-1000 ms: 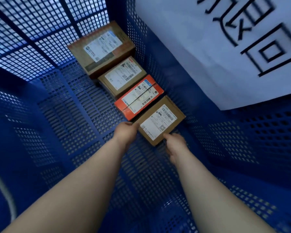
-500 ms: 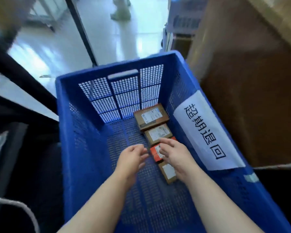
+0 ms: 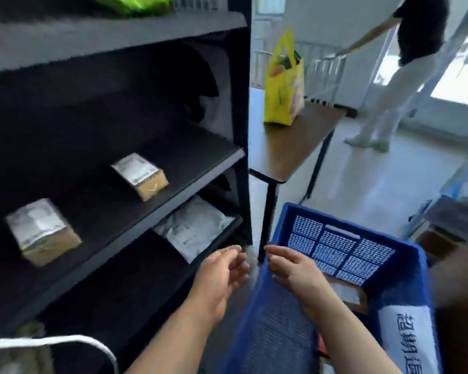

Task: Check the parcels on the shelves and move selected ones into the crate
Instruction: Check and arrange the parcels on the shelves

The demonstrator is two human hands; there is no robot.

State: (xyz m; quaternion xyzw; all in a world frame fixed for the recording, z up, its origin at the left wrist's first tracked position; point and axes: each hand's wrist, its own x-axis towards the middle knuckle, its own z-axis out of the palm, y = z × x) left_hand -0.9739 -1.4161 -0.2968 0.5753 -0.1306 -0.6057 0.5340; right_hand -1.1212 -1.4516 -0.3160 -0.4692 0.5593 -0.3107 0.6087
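Left hand: the left hand (image 3: 219,276) is empty, its fingers loosely curled and palm turned inward. It hangs in the air just off the front edge of the lower shelf.
Right hand: the right hand (image 3: 295,268) is also empty and relaxed, with its fingers half bent. It sits above the left wall of the crate, close to the left hand but not touching it.
Crate: the blue mesh crate (image 3: 376,237) stands to the right of the shelves. A white paper label (image 3: 408,338) is on its right wall.
Parcel in crate: one brown box (image 3: 347,292) shows on the crate floor, partly hidden by the right forearm.
Shelves: on the black shelves (image 3: 200,174), the middle board carries two parcels. The right brown box (image 3: 140,175) and the left brown box (image 3: 42,232) are both near its front edge and well apart.
Lower shelf: a white mailer bag (image 3: 193,228) lies at the right end.
Table: a brown table (image 3: 287,147) behind the crate bears a yellow bag (image 3: 283,85).
Background: another person (image 3: 405,68) stands beyond the table.
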